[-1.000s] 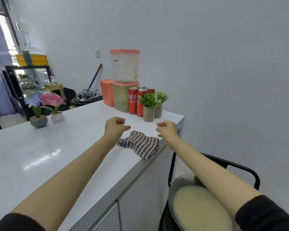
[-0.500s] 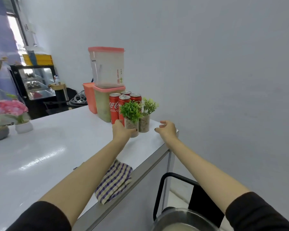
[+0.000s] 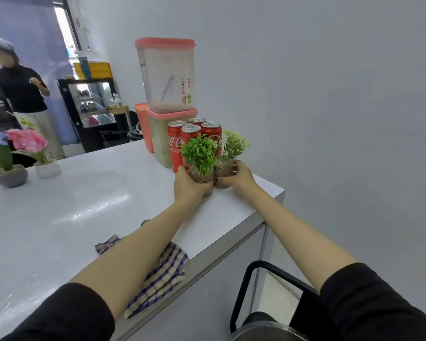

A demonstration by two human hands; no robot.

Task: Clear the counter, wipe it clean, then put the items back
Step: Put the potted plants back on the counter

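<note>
Two small green plants in pebble-filled glass pots stand side by side near the far right corner of the white counter (image 3: 59, 212). My left hand (image 3: 188, 184) grips the left plant pot (image 3: 200, 174). My right hand (image 3: 239, 178) grips the right plant pot (image 3: 223, 169). Right behind them stand several red cola cans (image 3: 176, 143), and behind those a stack of two pink-lidded plastic containers (image 3: 167, 77). A checked cloth (image 3: 158, 276) lies at the counter's front edge, partly under my left forearm.
Two potted flowers, one blue in a grey pot (image 3: 9, 174) and one pink in a white pot (image 3: 47, 168), stand at the counter's left. A black chair (image 3: 253, 269) with a metal bowl (image 3: 268, 332) sits below right. A person (image 3: 22, 94) stands at the back left.
Both hands have reached forward from above the cloth and closed round the two plant pots. The view has moved closer to the counter's right corner.
</note>
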